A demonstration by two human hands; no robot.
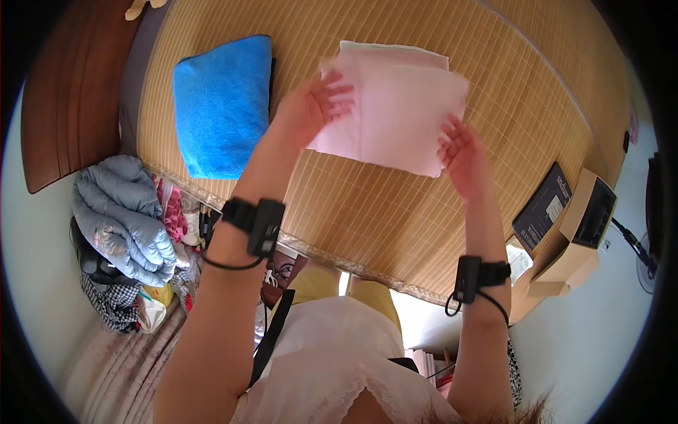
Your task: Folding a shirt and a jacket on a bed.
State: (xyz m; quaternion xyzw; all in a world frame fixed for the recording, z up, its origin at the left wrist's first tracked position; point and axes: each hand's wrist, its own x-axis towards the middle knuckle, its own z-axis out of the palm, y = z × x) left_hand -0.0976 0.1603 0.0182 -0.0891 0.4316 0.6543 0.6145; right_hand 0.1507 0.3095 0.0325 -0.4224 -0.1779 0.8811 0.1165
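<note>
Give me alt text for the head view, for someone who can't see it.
A person's left hand and right hand are at opposite sides of a folded pink cloth on a tan mat. A folded blue cloth lies left of the pink one; a cardboard box is at lower right.

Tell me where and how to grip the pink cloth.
Probably by its left and right edges, one hand from each side: the pink cloth lies folded flat and wide on the mat, and the left hand and right hand are at those sides.
</note>
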